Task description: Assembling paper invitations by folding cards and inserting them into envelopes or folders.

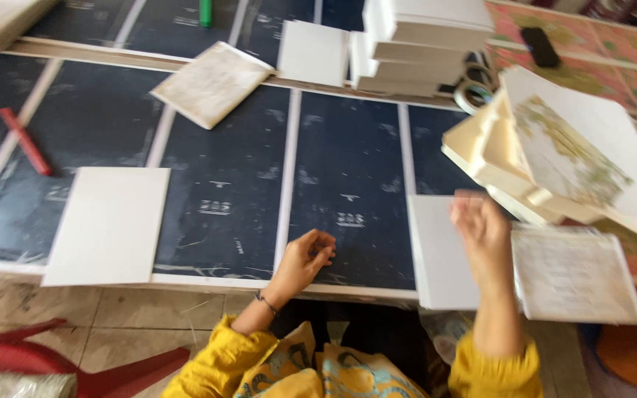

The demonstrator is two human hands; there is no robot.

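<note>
My left hand [304, 259] hovers over the near edge of the dark work board [348, 177], fingers loosely curled, holding nothing. My right hand [483, 230] is raised and blurred above a blank white sheet [436, 250] at the board's near right; its fingers look bunched, and I cannot tell whether they pinch anything. Just right of that hand lies a printed card [576, 274]. Behind it, a fanned pile of cream cards [554, 155] with a patterned one on top leans toward me.
A white board [108, 225] lies at the near left, a red marker [25, 141] beyond it. A patterned card [211, 82], a white card [312, 53], a stack of white booklets [422, 40], tape rolls [473, 88] and a green marker [206, 11] sit farther back. A red chair [75, 368] stands below left.
</note>
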